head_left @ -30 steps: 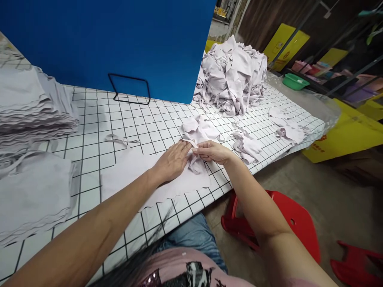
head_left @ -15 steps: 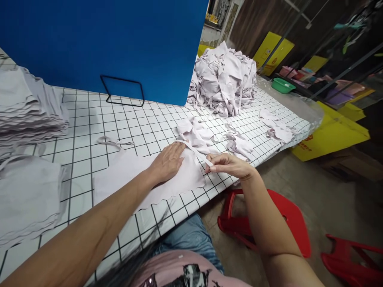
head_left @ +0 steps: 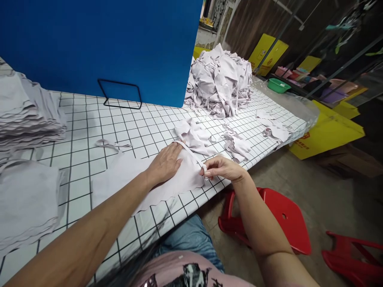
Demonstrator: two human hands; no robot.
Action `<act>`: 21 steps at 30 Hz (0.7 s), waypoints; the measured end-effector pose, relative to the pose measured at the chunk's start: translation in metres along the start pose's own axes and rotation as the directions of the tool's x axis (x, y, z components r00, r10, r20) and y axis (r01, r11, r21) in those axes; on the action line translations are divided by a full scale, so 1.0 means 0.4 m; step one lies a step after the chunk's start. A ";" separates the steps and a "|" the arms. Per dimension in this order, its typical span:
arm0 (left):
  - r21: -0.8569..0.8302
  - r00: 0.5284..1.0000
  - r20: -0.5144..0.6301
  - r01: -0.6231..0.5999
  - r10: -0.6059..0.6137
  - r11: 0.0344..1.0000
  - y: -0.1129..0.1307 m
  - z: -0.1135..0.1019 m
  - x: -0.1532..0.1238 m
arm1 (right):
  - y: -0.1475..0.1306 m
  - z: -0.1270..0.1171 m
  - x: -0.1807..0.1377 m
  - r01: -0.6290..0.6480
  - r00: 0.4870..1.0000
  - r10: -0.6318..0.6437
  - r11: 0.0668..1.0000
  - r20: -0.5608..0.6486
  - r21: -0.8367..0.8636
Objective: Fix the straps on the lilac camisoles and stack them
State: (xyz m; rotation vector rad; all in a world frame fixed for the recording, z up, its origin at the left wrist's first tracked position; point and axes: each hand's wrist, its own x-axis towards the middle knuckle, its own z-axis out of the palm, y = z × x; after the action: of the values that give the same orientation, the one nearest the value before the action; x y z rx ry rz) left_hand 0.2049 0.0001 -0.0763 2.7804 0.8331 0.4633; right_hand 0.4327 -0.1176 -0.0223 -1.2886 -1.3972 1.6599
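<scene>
A pale lilac fabric piece [head_left: 125, 179] with a wavy cut edge lies flat on the grid-patterned table [head_left: 89, 135] in front of me. My left hand [head_left: 164, 163] rests flat on its right part, fingers stretched and pressing it down. My right hand [head_left: 223, 167] is beside it at the table's near edge, fingers pinched on the end of a thin fabric strap [head_left: 194, 153] that runs from the piece's far right corner down to my fingertips.
A big heap of lilac fabric pieces [head_left: 220, 79] stands behind a blue board [head_left: 104, 44] with a wire stand. Loose pieces [head_left: 236, 145] lie to the right, folded stacks [head_left: 26, 115] to the left. A red stool [head_left: 275, 215] sits below the table edge.
My right hand pulled the strap out toward the table's near edge and then drew in closer to the fabric's right edge. My left hand stayed pressed on the fabric.
</scene>
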 end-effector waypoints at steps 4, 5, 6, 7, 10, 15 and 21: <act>-0.064 1.000 0.003 0.013 -0.013 0.998 0.006 -0.011 0.000 | -0.019 0.024 0.036 0.034 0.994 -0.028 0.998 -0.108 0.057; -0.092 1.000 -0.002 0.027 -0.027 0.995 0.007 -0.015 0.000 | -0.028 0.031 0.050 0.043 0.992 -0.035 0.997 -0.122 0.061; -0.124 0.999 -0.012 0.045 -0.047 0.991 0.006 -0.019 0.000 | -0.036 0.037 0.066 0.054 0.991 -0.046 0.997 -0.127 0.061; -0.163 0.997 -0.025 0.063 -0.068 0.985 0.005 -0.023 0.000 | -0.046 0.043 0.083 0.073 0.990 -0.065 0.996 -0.127 0.059; -0.302 0.990 -0.104 0.062 -0.097 0.951 -0.004 -0.038 0.004 | -0.068 0.054 0.148 0.173 0.980 -0.167 0.984 -0.111 0.043; -0.497 0.956 -0.177 0.120 -0.236 0.859 -0.026 -0.074 0.013 | -0.057 0.064 0.251 0.224 0.961 -0.223 0.975 -0.165 -0.015; -0.558 0.919 0.015 0.334 -0.394 0.759 -0.035 -0.133 0.004 | -0.012 0.063 0.272 0.204 0.944 -0.216 0.976 -0.249 -0.073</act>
State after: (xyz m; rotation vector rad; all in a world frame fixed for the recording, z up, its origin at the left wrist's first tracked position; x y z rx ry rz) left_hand 0.1806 0.0180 -0.0305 2.0150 1.0391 0.6559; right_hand 0.3716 -0.0281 -0.0501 -1.2792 -1.3688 1.2776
